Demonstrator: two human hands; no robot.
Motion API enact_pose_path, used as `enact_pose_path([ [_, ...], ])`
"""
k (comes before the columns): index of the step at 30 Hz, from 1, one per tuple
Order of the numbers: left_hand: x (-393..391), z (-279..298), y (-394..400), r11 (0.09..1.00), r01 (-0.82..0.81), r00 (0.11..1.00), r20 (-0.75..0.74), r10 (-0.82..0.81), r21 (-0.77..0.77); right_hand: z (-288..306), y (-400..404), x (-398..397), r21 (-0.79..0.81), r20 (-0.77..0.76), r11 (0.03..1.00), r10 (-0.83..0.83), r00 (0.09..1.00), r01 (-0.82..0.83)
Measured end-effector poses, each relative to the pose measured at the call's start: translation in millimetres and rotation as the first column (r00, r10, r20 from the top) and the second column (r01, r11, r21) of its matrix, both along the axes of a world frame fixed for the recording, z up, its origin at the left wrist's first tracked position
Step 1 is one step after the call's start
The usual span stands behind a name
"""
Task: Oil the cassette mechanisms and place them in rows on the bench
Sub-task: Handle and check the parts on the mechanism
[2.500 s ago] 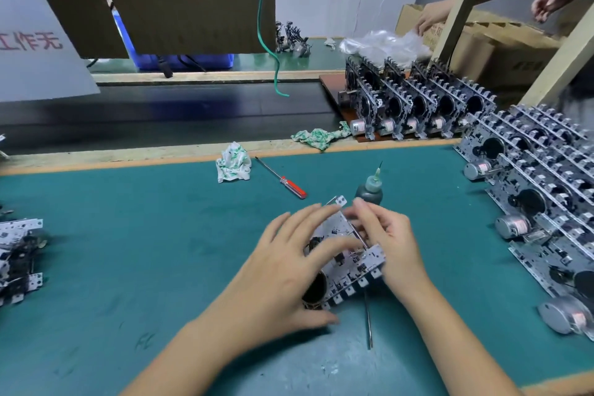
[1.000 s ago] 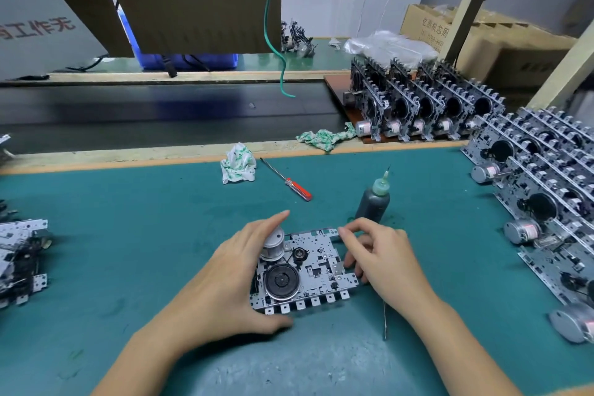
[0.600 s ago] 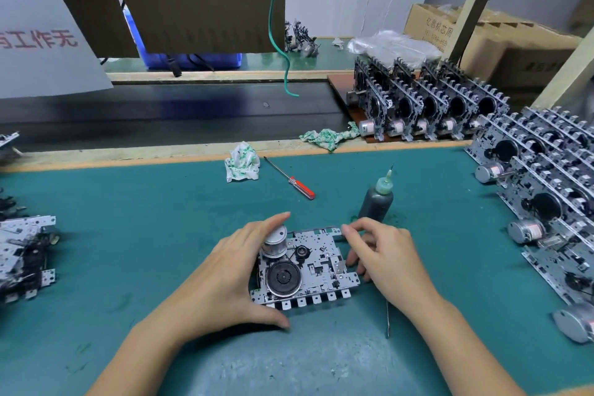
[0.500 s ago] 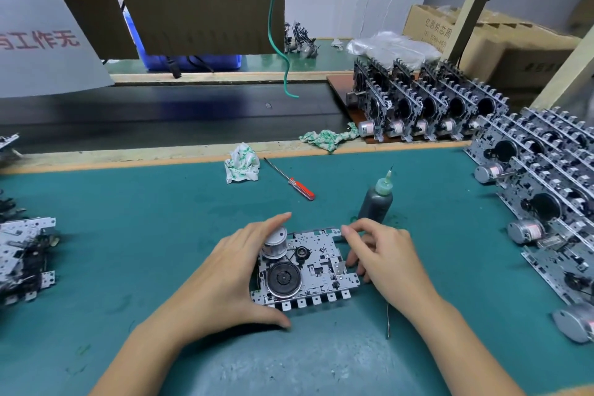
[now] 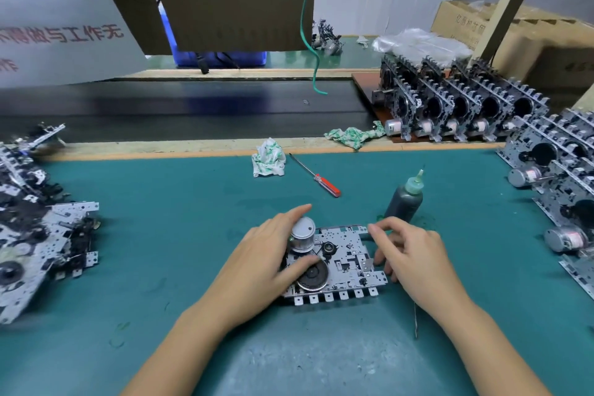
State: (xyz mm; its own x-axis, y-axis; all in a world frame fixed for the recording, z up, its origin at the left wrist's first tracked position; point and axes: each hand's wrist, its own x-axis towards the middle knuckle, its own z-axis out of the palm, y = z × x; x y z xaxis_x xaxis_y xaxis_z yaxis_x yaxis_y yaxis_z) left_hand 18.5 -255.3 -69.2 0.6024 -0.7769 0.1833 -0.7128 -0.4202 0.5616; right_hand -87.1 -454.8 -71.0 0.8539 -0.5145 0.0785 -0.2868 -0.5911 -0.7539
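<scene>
A flat metal cassette mechanism (image 5: 348, 262) lies on the green mat (image 5: 160, 219) in front of me, with its silver motor and black flywheel facing up. My left hand (image 5: 257, 267) grips its left side, fingers around the motor and thumb on the flywheel. My right hand (image 5: 414, 254) holds the right edge with curled fingers, the index fingertip at the top right corner. A dark oil bottle (image 5: 403, 202) with a pale nozzle stands upright just behind my right hand.
Finished mechanisms stand in rows at the right (image 5: 553, 177) and back right (image 5: 456, 109). A loose pile of mechanisms (image 5: 32, 235) lies at the left. A red-handled screwdriver (image 5: 316, 176), two crumpled rags (image 5: 268, 157) and a thin metal rod (image 5: 415, 321) lie on the mat.
The mechanism went from tilted in both hands to lying flat on the mat. My left thumb has since moved from its front edge onto the flywheel. My right hand stays at the right edge.
</scene>
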Motion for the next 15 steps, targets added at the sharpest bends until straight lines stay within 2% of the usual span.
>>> enact_pose_path([
  [5, 0, -2, -1, 0.997, -0.057, 0.998, 0.015, 0.058, -0.045, 0, 2, 0, -0.049, 0.047, 0.998, -0.046, 0.998, 0.048],
  [11, 1, -2, 2, 0.978, -0.170, 0.985, -0.030, 0.168, -0.118, 14, 3, -6, -0.298, 0.147, 0.933, -0.164, 0.975, 0.202],
  [13, 2, -1, 4, 0.968, -0.206, 0.979, -0.043, 0.201, -0.142, 19, 6, -10, -0.258, 0.109, 0.942, -0.193, 0.975, 0.216],
  [15, 3, 0, 5, 0.959, -0.235, 0.972, -0.055, 0.229, -0.161, 20, 14, -15, -0.119, 0.020, 0.977, -0.179, 0.984, 0.180],
])
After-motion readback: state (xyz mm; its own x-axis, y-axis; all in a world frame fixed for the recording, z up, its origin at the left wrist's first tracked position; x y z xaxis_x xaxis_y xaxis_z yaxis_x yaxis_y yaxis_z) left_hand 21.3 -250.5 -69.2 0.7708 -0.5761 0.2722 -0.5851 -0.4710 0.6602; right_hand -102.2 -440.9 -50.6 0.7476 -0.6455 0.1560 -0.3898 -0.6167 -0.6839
